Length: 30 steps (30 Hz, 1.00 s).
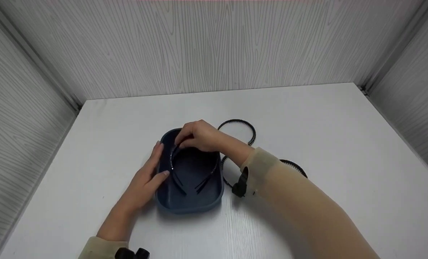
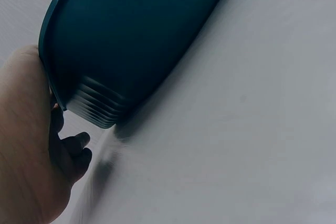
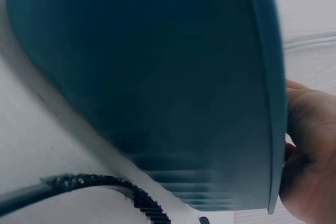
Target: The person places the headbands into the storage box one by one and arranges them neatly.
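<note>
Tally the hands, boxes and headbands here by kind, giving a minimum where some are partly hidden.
Hands: 2, the left hand and the right hand
Blue box: 1
Black headbands: at least 3, inside and outside the box, some partly hidden
Total: at least 6

- Tub (image 1: 188,209): looks like moulded plastic, matt and smooth along the sides, with raised ribs near one end.
- Headband (image 1: 171,162) inside it: hard and shiny, plastic-looking, catching small glints.
- Loose bands (image 1: 254,132) on the table: glossy, toothed plastic by the look of them; one has a rough, sparkly stretch.
- Table (image 1: 325,126): smooth top, with a soft sheen.
- Walls (image 1: 235,43): panels with a printed-looking wood grain, fairly matt.
- Corner strips (image 1: 397,46): smooth, material unclear.
- Sleeve (image 1: 296,187): soft, matt cloth.
- Wrist gadget (image 1: 239,187): dark, plastic-looking.
</note>
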Each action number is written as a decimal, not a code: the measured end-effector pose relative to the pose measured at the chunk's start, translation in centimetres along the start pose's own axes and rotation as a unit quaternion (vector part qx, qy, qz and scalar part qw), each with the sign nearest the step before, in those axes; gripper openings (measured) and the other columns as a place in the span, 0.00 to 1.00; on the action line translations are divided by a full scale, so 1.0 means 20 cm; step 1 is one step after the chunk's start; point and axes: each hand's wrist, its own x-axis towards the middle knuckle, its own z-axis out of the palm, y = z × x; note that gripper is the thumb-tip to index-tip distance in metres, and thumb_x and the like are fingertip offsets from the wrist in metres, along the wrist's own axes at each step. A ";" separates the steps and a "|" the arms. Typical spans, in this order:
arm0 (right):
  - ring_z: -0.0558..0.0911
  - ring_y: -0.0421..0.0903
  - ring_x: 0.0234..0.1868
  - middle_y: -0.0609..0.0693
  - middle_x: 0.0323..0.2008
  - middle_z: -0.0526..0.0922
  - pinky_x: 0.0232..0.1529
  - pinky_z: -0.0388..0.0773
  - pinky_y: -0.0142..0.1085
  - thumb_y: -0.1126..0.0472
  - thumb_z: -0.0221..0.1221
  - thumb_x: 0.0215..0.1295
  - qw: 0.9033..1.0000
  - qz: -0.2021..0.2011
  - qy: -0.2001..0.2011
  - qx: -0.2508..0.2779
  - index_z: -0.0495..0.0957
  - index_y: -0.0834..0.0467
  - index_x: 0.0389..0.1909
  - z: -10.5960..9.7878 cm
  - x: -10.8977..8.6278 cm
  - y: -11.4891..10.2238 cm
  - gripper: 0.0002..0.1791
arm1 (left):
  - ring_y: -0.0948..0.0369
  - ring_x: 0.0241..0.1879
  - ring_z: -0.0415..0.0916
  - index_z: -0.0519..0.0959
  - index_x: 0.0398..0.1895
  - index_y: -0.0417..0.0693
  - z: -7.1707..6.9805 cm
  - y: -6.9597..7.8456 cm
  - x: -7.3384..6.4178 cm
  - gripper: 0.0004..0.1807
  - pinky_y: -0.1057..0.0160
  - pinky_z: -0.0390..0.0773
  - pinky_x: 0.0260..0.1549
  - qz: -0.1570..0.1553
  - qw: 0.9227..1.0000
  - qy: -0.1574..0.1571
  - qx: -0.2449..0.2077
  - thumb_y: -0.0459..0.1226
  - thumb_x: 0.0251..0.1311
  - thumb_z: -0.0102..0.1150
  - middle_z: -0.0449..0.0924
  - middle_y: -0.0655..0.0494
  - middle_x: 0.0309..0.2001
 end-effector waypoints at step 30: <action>0.83 0.43 0.58 0.47 0.50 0.90 0.63 0.75 0.33 0.60 0.67 0.74 0.998 -0.002 -0.029 -0.052 0.91 0.53 0.51 0.08 0.03 0.00 0.10 | 0.59 0.84 0.38 0.45 0.88 0.56 0.00 -0.01 0.00 0.41 0.71 0.41 0.77 0.013 1.000 -0.001 -0.007 0.42 0.80 0.53 0.40 0.52 0.87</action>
